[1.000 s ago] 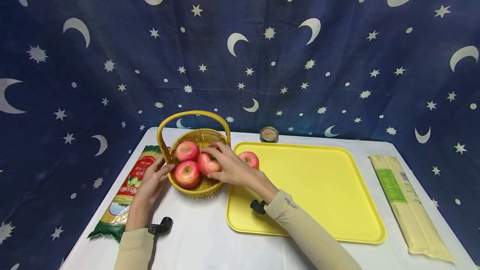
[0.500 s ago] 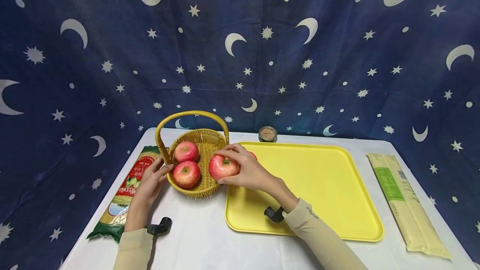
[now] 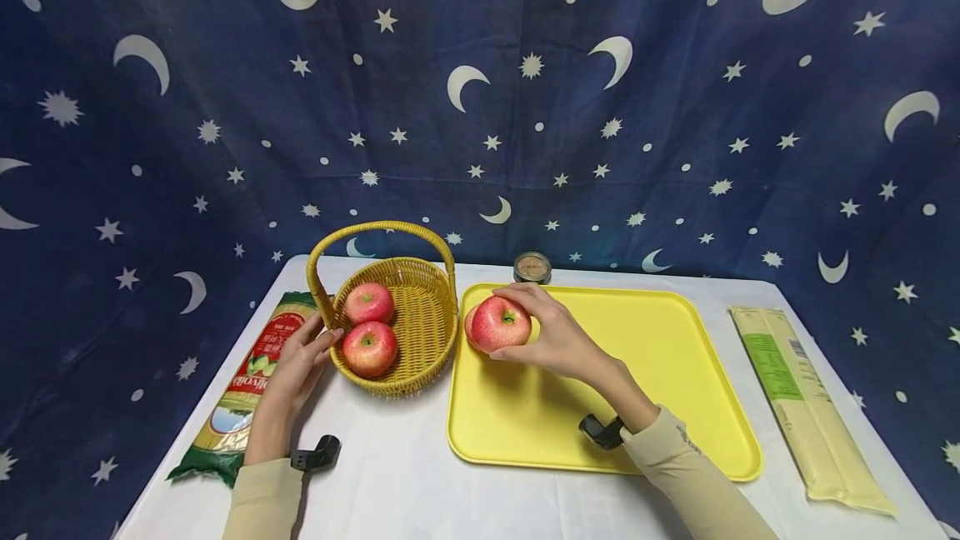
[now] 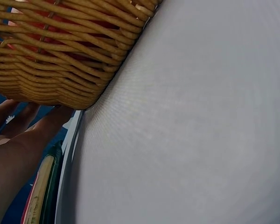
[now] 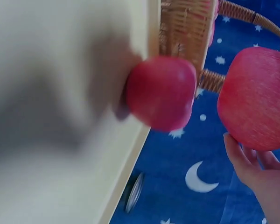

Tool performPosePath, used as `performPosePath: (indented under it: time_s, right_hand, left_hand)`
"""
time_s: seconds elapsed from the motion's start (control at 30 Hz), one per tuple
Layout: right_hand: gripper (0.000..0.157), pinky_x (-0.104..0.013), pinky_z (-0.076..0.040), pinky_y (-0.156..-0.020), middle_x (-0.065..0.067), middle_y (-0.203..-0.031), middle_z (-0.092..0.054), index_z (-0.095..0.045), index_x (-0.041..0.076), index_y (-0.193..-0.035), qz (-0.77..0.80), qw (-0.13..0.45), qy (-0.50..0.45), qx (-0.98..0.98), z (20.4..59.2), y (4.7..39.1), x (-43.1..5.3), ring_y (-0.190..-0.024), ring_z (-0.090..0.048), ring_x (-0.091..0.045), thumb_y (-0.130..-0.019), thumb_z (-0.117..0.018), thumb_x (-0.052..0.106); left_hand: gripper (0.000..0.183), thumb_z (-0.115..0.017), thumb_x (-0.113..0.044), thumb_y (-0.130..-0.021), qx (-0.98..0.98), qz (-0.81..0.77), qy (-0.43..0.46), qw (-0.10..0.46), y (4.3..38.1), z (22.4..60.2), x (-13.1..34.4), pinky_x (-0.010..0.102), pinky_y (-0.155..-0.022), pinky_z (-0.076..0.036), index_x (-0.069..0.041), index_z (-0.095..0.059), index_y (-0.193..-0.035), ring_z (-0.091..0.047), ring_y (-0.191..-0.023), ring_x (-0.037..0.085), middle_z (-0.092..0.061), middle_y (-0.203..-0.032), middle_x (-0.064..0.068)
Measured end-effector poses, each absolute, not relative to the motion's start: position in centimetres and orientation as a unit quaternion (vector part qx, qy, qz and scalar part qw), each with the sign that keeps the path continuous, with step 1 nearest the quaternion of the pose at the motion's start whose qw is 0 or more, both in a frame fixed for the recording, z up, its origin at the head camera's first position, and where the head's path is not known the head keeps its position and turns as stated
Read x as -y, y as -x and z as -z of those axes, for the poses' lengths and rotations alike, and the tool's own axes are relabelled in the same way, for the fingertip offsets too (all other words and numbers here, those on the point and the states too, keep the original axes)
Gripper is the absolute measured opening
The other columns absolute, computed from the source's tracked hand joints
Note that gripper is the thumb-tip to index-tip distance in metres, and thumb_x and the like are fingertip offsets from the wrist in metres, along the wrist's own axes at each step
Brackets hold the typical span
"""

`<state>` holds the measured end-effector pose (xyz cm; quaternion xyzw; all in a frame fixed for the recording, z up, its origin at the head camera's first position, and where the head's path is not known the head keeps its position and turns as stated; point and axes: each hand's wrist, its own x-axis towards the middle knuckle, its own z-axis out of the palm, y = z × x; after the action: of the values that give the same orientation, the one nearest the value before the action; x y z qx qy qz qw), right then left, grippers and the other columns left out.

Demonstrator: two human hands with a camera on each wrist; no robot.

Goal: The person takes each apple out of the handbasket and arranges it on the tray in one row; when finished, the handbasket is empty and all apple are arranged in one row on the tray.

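Observation:
My right hand [image 3: 555, 332] holds a red apple [image 3: 501, 324] between thumb and fingers, raised over the left part of the yellow tray [image 3: 615, 390]. Mostly hidden behind it in the head view, another apple [image 5: 163, 93] sits on the tray; the right wrist view shows the two apart. The wicker basket [image 3: 423, 340] stands left of the tray, its tall handle up. Inside, on its left side, lie a rear apple [image 3: 369, 303] and a front apple [image 3: 370, 349]. My left hand [image 3: 296, 365] rests against the basket's outer left side, fingers fairly straight.
A green-ended bag [image 3: 247, 390] with a red label lies at the left table edge. On the right is a long pale packet [image 3: 810, 407] with a green label. A small round container [image 3: 532, 267] stands behind the tray. A star-patterned curtain [image 3: 480, 107] hangs behind.
My right hand has lifted an apple out of the basket and carried it right, over the tray. The left hand has stayed at the basket's side.

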<state>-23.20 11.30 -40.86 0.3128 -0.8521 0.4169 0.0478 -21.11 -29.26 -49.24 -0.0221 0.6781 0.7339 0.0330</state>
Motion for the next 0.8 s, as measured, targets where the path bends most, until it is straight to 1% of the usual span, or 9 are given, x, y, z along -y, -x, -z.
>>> performPosePath:
  time_s: [0.13, 0.4, 0.67, 0.7, 0.8]
  right_hand:
    - [0.081, -0.05, -0.054, -0.103, -0.006, -0.142, -0.059, -0.061, 0.015, -0.142, -0.407, 0.046, -0.295, 0.863, 40.8, 23.3, -12.8, -0.128, -0.057, -0.029, -0.07, -0.096, 0.028]
    - [0.084, -0.051, -0.054, -0.102, -0.006, -0.139, -0.059, -0.058, 0.018, -0.145, -0.397, 0.044, -0.26, 0.879, 41.5, 23.6, -15.1, -0.124, -0.059, -0.029, -0.071, -0.096, 0.028]
    - [0.084, -0.054, -0.053, -0.103, -0.01, -0.142, -0.058, -0.059, 0.016, -0.145, -0.382, 0.042, -0.225, 0.895, 43.0, 24.3, -16.7, -0.127, -0.057, -0.033, -0.071, -0.096, 0.029]
    - [0.083, -0.055, -0.053, -0.102, -0.01, -0.142, -0.058, -0.059, 0.016, -0.144, -0.38, 0.041, -0.222, 0.897, 43.2, 24.4, -16.9, -0.126, -0.057, -0.034, -0.071, -0.096, 0.028]
    - [0.082, -0.055, -0.054, -0.1, -0.013, -0.14, -0.059, -0.059, 0.013, -0.144, -0.372, 0.035, -0.217, 0.902, 43.8, 24.8, -17.3, -0.124, -0.057, -0.036, -0.072, -0.095, 0.029]
  left_hand:
    - [0.072, -0.055, -0.015, -0.106, -0.673, -0.739, 0.024, 0.037, 21.1, 49.2, 29.3, 0.012, -0.098, -0.048, -0.014, -0.017, -0.166, -0.038, -0.145, 0.018, -0.014, -0.172, 0.015]
    - [0.07, -0.052, -0.011, -0.106, -0.662, -0.748, 0.024, 0.042, 21.0, 49.1, 29.3, 0.013, -0.099, -0.048, -0.015, -0.016, -0.167, -0.029, -0.154, 0.027, -0.016, -0.172, 0.017]
    - [0.072, -0.052, -0.009, -0.106, -0.651, -0.757, 0.023, 0.048, 21.0, 49.1, 29.2, 0.013, -0.099, -0.048, -0.015, -0.014, -0.167, -0.022, -0.156, 0.033, -0.014, -0.172, 0.015]
    - [0.073, -0.053, -0.009, -0.105, -0.651, -0.757, 0.025, 0.048, 21.0, 49.1, 29.2, 0.013, -0.099, -0.048, -0.015, -0.014, -0.167, -0.022, -0.156, 0.033, -0.014, -0.172, 0.015]
    - [0.074, -0.055, -0.011, -0.105, -0.655, -0.753, 0.03, 0.048, 21.0, 49.2, 29.1, 0.013, -0.098, -0.049, -0.017, -0.016, -0.167, -0.03, -0.153, 0.028, -0.016, -0.172, 0.015]
